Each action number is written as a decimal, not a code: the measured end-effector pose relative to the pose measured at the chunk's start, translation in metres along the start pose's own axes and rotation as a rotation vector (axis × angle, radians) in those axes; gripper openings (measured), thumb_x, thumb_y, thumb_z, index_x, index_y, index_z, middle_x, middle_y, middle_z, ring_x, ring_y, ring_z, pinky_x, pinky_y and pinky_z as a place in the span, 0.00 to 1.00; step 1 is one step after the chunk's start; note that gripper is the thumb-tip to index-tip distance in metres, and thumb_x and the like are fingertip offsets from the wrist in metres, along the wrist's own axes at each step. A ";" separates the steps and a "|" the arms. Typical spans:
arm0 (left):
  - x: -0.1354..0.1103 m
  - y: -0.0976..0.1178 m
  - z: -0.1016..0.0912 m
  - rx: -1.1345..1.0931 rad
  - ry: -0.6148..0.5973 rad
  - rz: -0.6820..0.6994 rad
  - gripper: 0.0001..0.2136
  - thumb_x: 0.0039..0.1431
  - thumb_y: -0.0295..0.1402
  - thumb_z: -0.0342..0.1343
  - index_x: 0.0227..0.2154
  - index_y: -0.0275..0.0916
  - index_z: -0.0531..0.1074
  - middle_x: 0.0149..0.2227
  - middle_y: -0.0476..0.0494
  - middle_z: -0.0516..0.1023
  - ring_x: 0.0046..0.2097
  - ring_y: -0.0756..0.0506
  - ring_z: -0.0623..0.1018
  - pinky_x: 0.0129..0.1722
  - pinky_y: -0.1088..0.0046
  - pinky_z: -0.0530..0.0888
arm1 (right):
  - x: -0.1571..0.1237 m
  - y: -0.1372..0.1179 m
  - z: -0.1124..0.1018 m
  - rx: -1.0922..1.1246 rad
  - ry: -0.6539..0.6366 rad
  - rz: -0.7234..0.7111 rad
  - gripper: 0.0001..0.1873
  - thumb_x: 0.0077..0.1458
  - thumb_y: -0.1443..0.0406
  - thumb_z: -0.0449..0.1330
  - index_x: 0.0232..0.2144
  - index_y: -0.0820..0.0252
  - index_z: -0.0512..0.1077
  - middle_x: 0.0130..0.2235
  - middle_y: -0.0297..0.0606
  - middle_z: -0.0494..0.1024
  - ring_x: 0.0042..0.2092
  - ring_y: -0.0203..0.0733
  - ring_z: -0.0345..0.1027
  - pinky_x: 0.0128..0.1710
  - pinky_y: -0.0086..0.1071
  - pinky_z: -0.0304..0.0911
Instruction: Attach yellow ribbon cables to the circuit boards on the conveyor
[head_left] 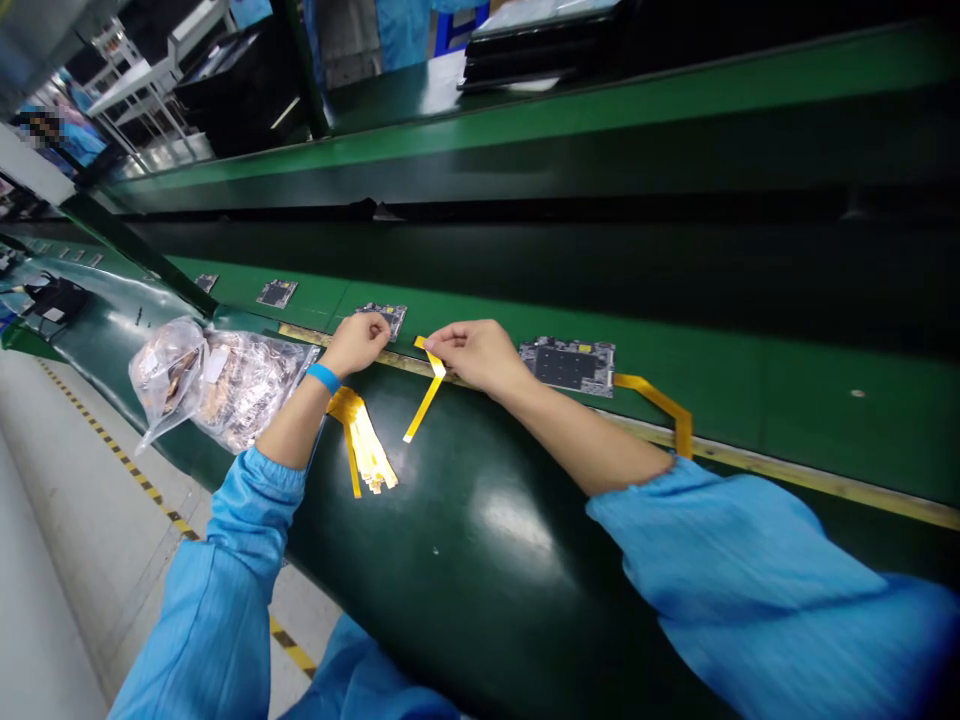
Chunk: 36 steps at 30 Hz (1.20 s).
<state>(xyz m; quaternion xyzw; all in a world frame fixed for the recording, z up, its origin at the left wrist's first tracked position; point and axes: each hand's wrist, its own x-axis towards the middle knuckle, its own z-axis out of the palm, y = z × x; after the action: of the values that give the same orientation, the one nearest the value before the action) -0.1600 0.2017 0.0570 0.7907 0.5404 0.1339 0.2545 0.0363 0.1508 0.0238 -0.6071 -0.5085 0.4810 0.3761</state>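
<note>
My right hand point(480, 352) pinches a yellow flat flex cable point(427, 405) near its upper end. The cable is bent and its free end hangs toward me over the green mat. To the left, my left hand point(358, 342), with a blue band on the wrist, has its fingertips closed together in front of a circuit board point(395, 316). Whatever those fingers hold, if anything, is hidden. A fanned bundle of the same flex cables point(367, 445) lies below my left wrist. Right of my hands lies another circuit board point(571, 364), with a yellow flex cable point(660, 398) extending from its right side.
Two clear plastic bags point(251, 385) of packed parts lie on the left of the bench mat point(480, 590). More circuit boards point(277, 292) sit along the green conveyor belt point(810, 410). A slanting green post point(139, 255) rises at left. Black stacked items point(536, 45) stand on the upper shelf.
</note>
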 end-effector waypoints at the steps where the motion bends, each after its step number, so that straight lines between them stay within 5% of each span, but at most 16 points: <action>1: 0.004 0.000 0.001 0.096 0.014 -0.003 0.06 0.62 0.22 0.55 0.32 0.35 0.76 0.33 0.43 0.81 0.36 0.44 0.79 0.41 0.69 0.74 | 0.003 0.001 -0.002 -0.017 0.020 0.022 0.06 0.58 0.66 0.66 0.34 0.65 0.81 0.29 0.38 0.80 0.26 0.35 0.67 0.27 0.27 0.60; 12: 0.027 0.028 0.017 0.470 -0.068 0.002 0.04 0.62 0.28 0.58 0.33 0.38 0.78 0.40 0.36 0.83 0.46 0.33 0.81 0.44 0.61 0.75 | 0.020 0.001 -0.015 -0.243 0.118 0.077 0.06 0.59 0.68 0.65 0.34 0.63 0.84 0.29 0.40 0.81 0.29 0.41 0.73 0.33 0.31 0.67; 26: 0.027 0.031 0.021 0.272 -0.058 0.111 0.08 0.62 0.24 0.54 0.30 0.37 0.77 0.30 0.42 0.79 0.37 0.40 0.78 0.38 0.67 0.70 | 0.016 -0.010 -0.022 -0.342 0.123 0.057 0.05 0.57 0.69 0.67 0.32 0.61 0.84 0.29 0.40 0.81 0.34 0.44 0.76 0.39 0.33 0.70; 31: 0.012 0.026 0.019 0.329 0.018 0.246 0.07 0.64 0.26 0.55 0.37 0.36 0.79 0.42 0.38 0.81 0.48 0.37 0.77 0.50 0.63 0.72 | 0.018 -0.009 -0.021 -0.402 0.159 0.056 0.05 0.56 0.70 0.67 0.30 0.59 0.84 0.34 0.40 0.83 0.41 0.46 0.78 0.44 0.34 0.71; 36: 0.001 0.018 0.023 0.332 -0.036 0.356 0.13 0.65 0.27 0.57 0.50 0.35 0.79 0.57 0.36 0.78 0.61 0.35 0.74 0.64 0.57 0.69 | 0.022 -0.004 -0.024 -0.407 0.169 0.033 0.04 0.54 0.71 0.68 0.29 0.59 0.83 0.33 0.39 0.83 0.40 0.46 0.78 0.44 0.35 0.72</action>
<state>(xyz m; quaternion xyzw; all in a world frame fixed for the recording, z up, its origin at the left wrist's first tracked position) -0.1340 0.1914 0.0477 0.9066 0.4027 0.0721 0.1031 0.0587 0.1735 0.0293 -0.7168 -0.5518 0.3221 0.2792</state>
